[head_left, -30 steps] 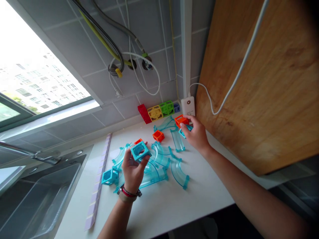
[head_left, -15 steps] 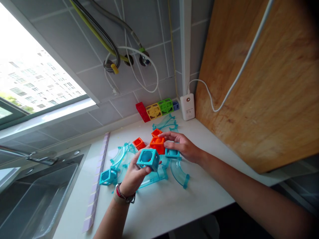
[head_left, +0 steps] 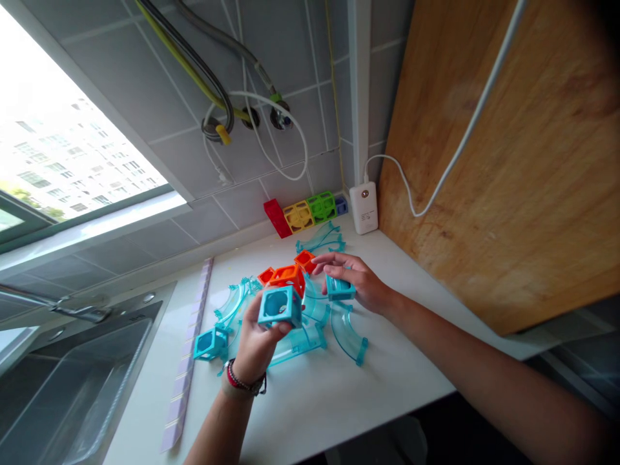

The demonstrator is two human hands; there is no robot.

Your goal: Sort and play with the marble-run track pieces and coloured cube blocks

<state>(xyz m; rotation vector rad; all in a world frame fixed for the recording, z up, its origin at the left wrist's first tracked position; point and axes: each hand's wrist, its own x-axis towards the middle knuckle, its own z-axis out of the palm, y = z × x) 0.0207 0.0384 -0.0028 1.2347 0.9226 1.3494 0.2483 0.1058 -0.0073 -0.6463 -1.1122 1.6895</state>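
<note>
My left hand [head_left: 258, 339] is closed around a light-blue open-sided cube block [head_left: 279, 307], round hole facing me. Just behind that block, touching or joined to it, is an orange cube block [head_left: 289, 278]. My right hand [head_left: 358, 279] holds another light-blue cube block [head_left: 340, 288] against its palm side, its index finger stretched out and thumb bent. Near those fingertips sits a smaller-looking orange cube [head_left: 305, 259]. One more orange cube [head_left: 266, 276] is partly hidden behind the held pieces. Clear blue curved track pieces [head_left: 349, 336] lie around and below my hands.
A light-blue cube [head_left: 211, 343] lies at left beside a long lilac strip [head_left: 186, 361]. Red [head_left: 278, 218], yellow [head_left: 298, 216] and green [head_left: 322, 206] blocks line the wall. A white power bank [head_left: 364, 208] with a cable stands in the corner. The sink [head_left: 159, 323] is left.
My left hand has shifted slightly left with its light-blue cube, and the orange block came along, away from my right fingers. The blue cube in my right hand has risen slightly rightward.
</note>
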